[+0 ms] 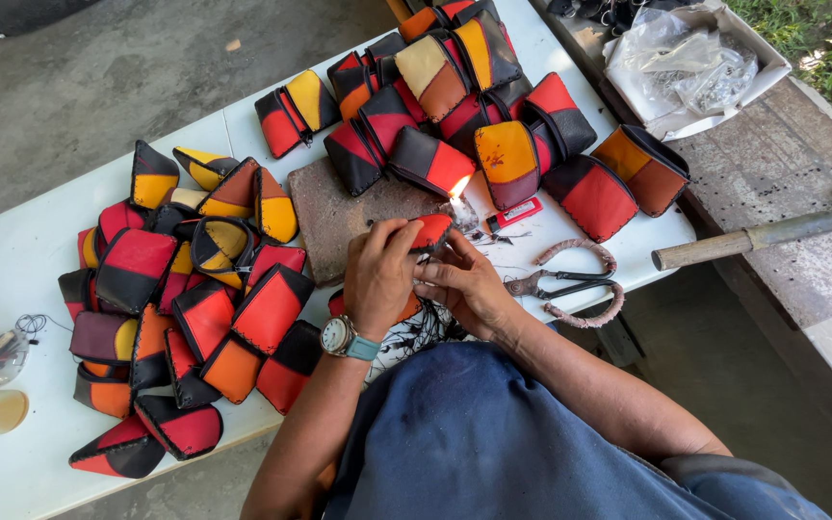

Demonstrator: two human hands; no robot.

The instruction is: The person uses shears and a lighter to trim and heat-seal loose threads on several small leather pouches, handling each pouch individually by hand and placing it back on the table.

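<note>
Both hands, left (380,274) and right (459,282), pinch a red-and-black pouch (430,231).

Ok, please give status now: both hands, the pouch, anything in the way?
Left hand and right hand both grip red-black pouch. Candle flame just beyond it. Scissors lie right.

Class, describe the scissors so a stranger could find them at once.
Start at the white table and go to its edge beside the right hand. The scissors lie there alone; unlike the colourful pouches, they are metal with cord-wrapped loop handles.
</note>
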